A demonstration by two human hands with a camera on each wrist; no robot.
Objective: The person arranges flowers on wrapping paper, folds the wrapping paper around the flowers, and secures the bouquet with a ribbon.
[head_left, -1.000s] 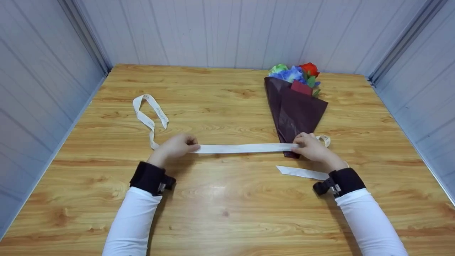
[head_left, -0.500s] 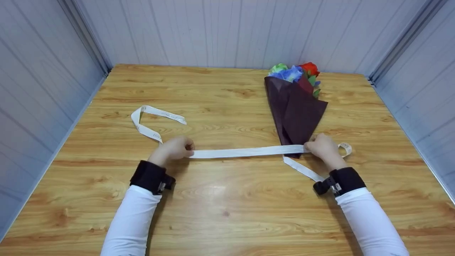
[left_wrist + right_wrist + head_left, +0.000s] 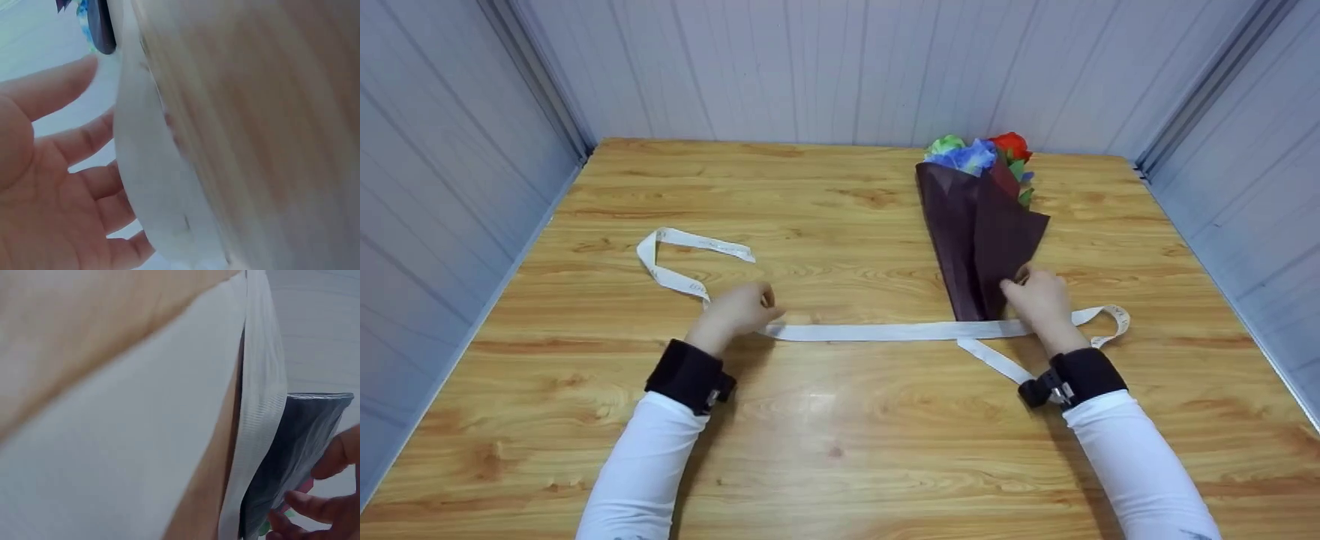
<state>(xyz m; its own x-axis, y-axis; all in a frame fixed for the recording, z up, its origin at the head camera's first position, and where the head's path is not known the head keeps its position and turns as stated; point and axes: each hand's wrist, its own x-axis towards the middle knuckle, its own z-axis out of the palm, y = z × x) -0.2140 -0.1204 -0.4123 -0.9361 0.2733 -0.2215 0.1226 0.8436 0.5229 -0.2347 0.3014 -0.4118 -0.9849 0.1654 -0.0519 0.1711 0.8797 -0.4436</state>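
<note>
A long white ribbon point(image 3: 870, 332) stretches sideways across the wooden table. Its lettered left tail point(image 3: 676, 283) bends back behind my left hand point(image 3: 739, 309), while the right end loops around beyond my right hand point(image 3: 1039, 300). In the left wrist view, the left fingers lie spread and relaxed beside the ribbon point(image 3: 152, 146), gripping nothing. A bouquet in dark maroon wrapping paper point(image 3: 960, 232) lies at the right, its narrow end at the ribbon. My right hand hovers by the paper's lower right edge, thumb and fingers apart in the right wrist view; whether they touch it is unclear.
Blue, green and red flowers point(image 3: 975, 154) top the bouquet near the table's back edge. Pale panel walls point(image 3: 825, 67) enclose the table point(image 3: 825, 450) at the back and both sides. A slanted ribbon end point(image 3: 994, 360) lies near the right wrist camera.
Both hands have let go of the ribbon, which now lies lower and flatter across the bouquet's narrow end. My right hand has moved right, then up toward the wrapping paper.
</note>
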